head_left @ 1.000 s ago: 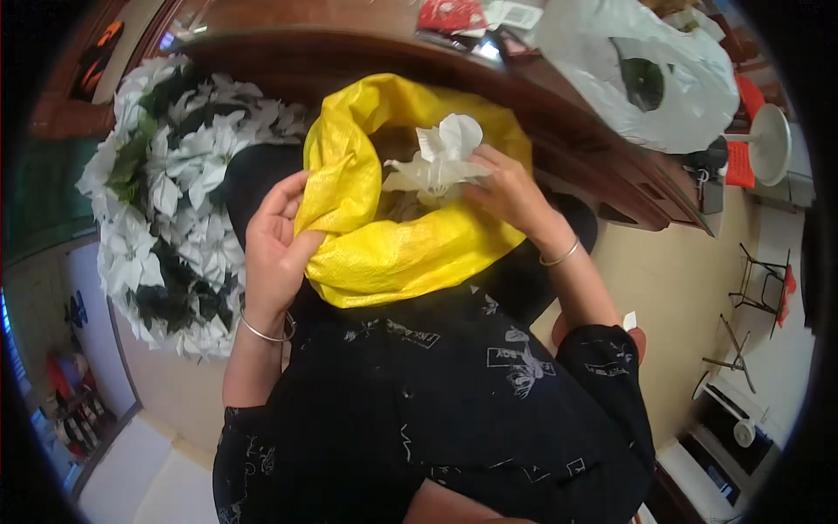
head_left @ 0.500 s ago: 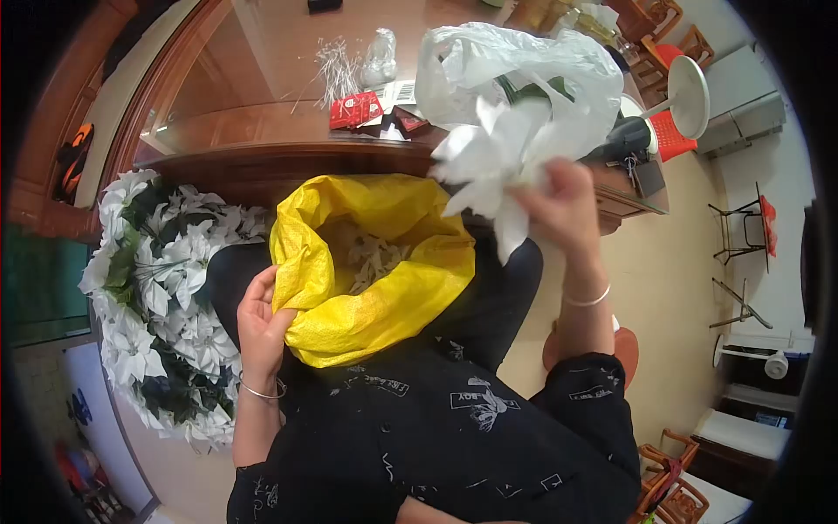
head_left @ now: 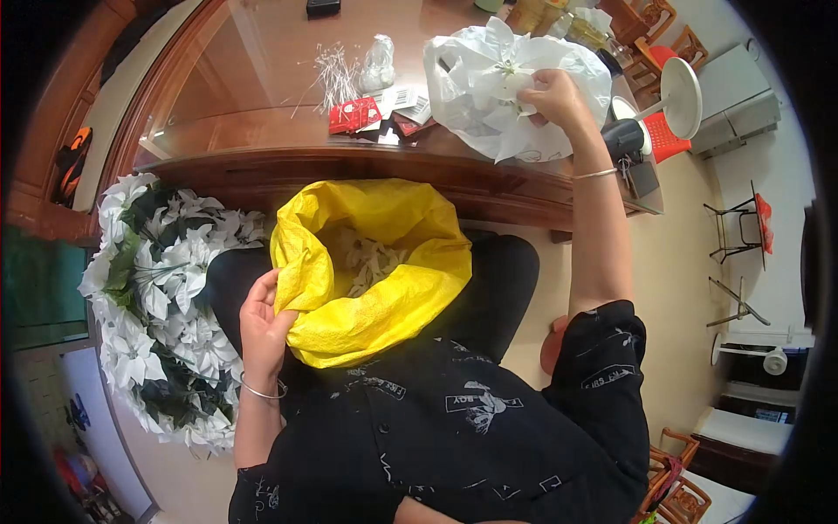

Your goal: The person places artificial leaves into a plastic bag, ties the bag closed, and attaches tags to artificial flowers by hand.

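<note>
White flower (head_left: pixel 504 73) partly hides the plastic bag (head_left: pixel 588 80).

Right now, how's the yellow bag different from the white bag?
The yellow bag sits between the person's legs; the white bag lies on the table. The left hand grips the yellow bag's rim; a white flower in the right hand hides part of the white bag. Both bags look crinkled.

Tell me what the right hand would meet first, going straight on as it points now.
Likely the plastic bag, seen behind the flower in the right hand; depth is unclear, so flower and bag may already touch.
</note>
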A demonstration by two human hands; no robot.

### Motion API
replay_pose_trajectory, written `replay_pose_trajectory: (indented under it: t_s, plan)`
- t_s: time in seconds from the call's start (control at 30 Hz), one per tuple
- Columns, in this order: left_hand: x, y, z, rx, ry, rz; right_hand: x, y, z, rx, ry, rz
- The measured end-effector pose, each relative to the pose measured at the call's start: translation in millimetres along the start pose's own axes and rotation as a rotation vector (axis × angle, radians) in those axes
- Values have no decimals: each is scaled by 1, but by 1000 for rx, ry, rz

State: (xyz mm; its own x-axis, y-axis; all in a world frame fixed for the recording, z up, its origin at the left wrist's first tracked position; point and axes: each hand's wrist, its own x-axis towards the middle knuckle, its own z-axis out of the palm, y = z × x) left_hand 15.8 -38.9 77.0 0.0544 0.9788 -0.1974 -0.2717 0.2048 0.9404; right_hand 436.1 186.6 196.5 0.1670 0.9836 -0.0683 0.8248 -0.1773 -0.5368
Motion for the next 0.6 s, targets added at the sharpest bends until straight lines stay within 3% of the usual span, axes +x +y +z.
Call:
replay_pose_trajectory:
  t_s: [0.23,0.33,0.47,0.6]
  plan:
    - [17,-1,-15,441,-87,11,-3,19,3,288,-22,-73]
    - [25,50,25,1339,81,419,-21,11,1,375,-34,-83]
    - [86,78,88,1134,-98,757,-36,2,-2,427,-39,-89]
    - [166,79,164,842,-133,602,-31,25,-1,497,-47,-107]
